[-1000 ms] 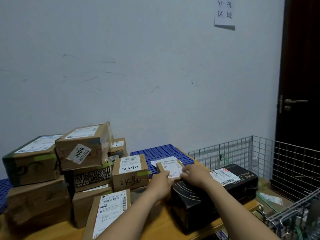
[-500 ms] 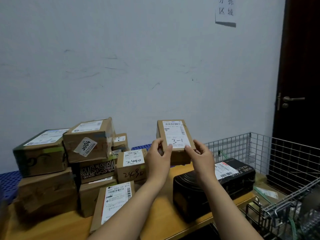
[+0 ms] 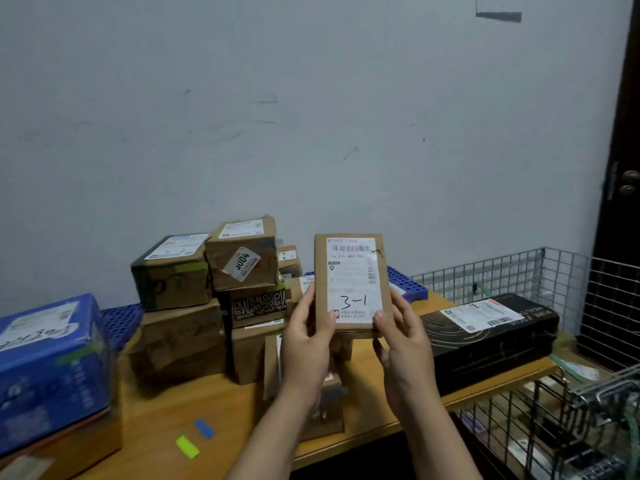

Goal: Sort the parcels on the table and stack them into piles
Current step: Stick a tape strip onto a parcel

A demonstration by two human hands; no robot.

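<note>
The small parcel [image 3: 351, 306] is in the air above the worktop [image 3: 166, 417], upright, between the pile of brown parcels [image 3: 180, 327] and the black box [image 3: 491, 337]. Its label [image 3: 349, 258], hand-marked "3-1", faces the camera. Both hands pinch it near its lower end. The left hand [image 3: 306, 344] holds the left edge with the thumb on the front. The right hand [image 3: 403, 341] clasps the lower right corner, thumb on the label. Because the hold is so low, most of the parcel stands free above the fingers, so a loosened pinch or a quick turn could let it tip forward and drop onto the parcels lying flat below. The pile looks like the bigger hazard. Its boxes differ in size and sit unevenly, and the stickered box [image 3: 242, 261] on top rests askew, so a parcel set on it carelessly might slide off or push that box over. The black box lies close to the worktop's right edge beside the wire cage [image 3: 568, 282], and a passing elbow could nudge it off. A misread mark would also send the parcel to the wrong pile.
</note>
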